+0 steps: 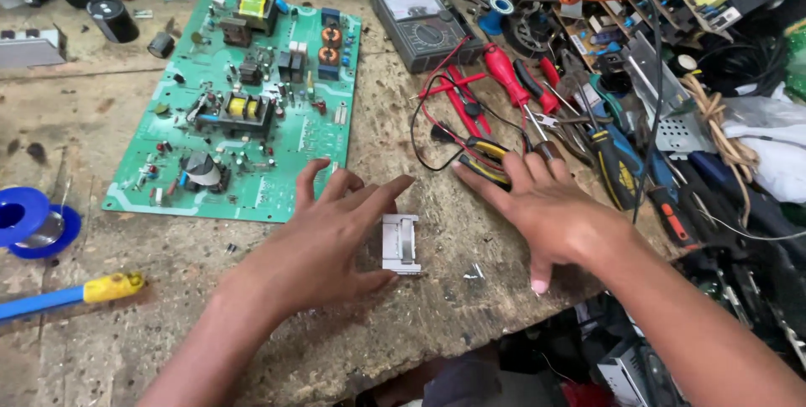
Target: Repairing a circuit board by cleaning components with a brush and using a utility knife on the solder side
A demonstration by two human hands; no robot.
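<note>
Rough grey wood makes up the workbench (126, 323), and it is very messy. Past the left fingertips lies a big green circuit board (239, 96) full of little parts, and farther off sits a grey meter (420, 25) with a dial. Red and black wires (445, 134) curl from the meter toward the right fingers. Lots of screwdrivers (617, 168) and other tools lie in a heap just past the right fingers (some have red handles, some yellow and black). Far off to the side of the left hand sit blue tape rolls (29, 222) and a blue and yellow stick (75, 294). The left hand (323, 243) has its fingers spread wide and loose, gripping nothing, hovering right beside a small silver metal piece (400, 243) that lies flat on the bench between both hands. The right hand (546, 210) is spread flat too, not holding anything, and its fingertips (467, 173) touch a yellow and black tool handle (485, 162). Nothing blocks the way to the silver piece.
</note>
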